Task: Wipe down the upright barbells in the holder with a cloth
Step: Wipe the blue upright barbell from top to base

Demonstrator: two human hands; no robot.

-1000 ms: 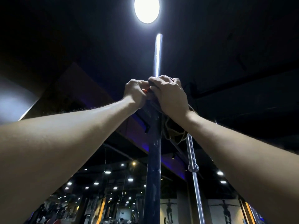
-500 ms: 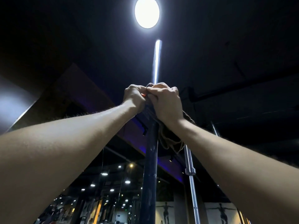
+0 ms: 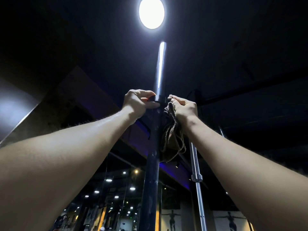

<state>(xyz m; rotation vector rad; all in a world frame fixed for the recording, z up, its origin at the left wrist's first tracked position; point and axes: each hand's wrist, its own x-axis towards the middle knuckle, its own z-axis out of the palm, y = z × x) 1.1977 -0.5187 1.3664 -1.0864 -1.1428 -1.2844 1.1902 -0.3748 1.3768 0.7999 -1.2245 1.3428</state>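
The left hand (image 3: 139,103) gripped the black barbell (image 3: 150,172); the right hand (image 3: 183,108) pinched the cloth (image 3: 172,139). Wrapping it snugly would wipe best.

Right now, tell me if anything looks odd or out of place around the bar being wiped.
Nothing stands out. The dark barbell stands upright; the left hand grips its collar, and the right hand holds the brown cloth, which hangs bunched beside it. A silver barbell stands behind, leaning slightly.
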